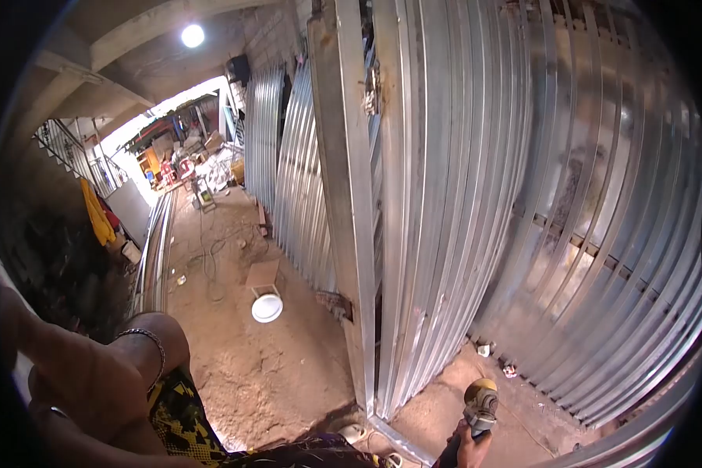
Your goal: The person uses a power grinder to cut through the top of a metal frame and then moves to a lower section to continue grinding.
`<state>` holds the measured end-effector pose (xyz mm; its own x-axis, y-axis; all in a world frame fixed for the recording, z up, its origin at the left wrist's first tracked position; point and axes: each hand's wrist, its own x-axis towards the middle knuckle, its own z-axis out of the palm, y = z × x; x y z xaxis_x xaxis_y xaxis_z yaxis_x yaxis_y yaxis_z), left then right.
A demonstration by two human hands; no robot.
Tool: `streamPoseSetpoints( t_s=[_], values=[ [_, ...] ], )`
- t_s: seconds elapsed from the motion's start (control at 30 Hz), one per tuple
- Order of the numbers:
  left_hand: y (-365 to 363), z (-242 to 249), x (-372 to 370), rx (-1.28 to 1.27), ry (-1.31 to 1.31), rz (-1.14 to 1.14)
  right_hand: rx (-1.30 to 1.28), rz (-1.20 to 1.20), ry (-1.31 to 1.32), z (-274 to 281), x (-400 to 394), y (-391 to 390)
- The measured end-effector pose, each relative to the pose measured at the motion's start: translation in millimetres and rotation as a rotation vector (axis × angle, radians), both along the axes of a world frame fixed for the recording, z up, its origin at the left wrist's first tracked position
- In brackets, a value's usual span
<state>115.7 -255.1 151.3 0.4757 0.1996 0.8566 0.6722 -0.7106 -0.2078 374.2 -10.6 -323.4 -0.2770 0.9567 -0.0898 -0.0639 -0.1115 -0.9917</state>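
Low in the view, right of centre, my right hand [473, 451] is closed around an angle grinder [482, 412]. A yellowish disc [485, 384] sits at the grinder's upper end, above the dirt floor. My left hand [93, 382] is large and close to the camera at the lower left, with a ring on one finger and a chain bracelet [144, 334] at the wrist. Its fingertips run into the dark edge of the view, so what they touch is hidden. Beside my right hand stand ribbed metal panels [444, 195], upright from the floor.
More ribbed panels [593, 226] stand at the right, and others [300, 171] lean along the wall. A white round-topped stool [267, 308] stands on the dirt floor [273, 374]. Long metal bars [157, 246] and loose cables [210, 257] lie farther back. A yellow garment [96, 212] hangs left.
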Motion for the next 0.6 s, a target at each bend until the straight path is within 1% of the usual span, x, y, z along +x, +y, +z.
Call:
streamPoseSetpoints(
  t_s=[0.1, 0.17, 0.23, 0.33, 0.47, 0.53, 0.6],
  values=[
    [-8.2, -2.4, 0.7, -0.006, -0.008, 0.001, -0.053, 0.012, -0.041, 4.7, 4.9, -4.8],
    [-10.7, -3.8, 0.1, 0.001, -0.01, 0.005, -0.036, 0.031, -0.074, -5.0, 6.2, -0.6],
    [-13.0, -7.4, -0.4, 0.01, -0.011, 0.013, 0.025, 0.039, -0.036, -9.5, 3.6, 4.1],
    [-20.9, -8.2, -0.7, 0.015, -0.014, 0.029, -0.014, 0.087, -0.043, 10.2, -0.8, 4.7],
    [-25.1, -10.2, -4.6, 0.021, -0.014, 0.04, 0.007, 0.118, -0.071, 6.7, -6.6, 10.2],
    [-23.2, -10.3, -8.3, 0.025, -0.016, 0.045, -0.01, 0.115, -0.041, 15.9, -14.3, 8.5],
    [-22.7, -9.7, -8.1, 0.029, -0.014, 0.041, -0.023, 0.147, -0.034, 13.2, -19.1, 11.3]
  ],
)
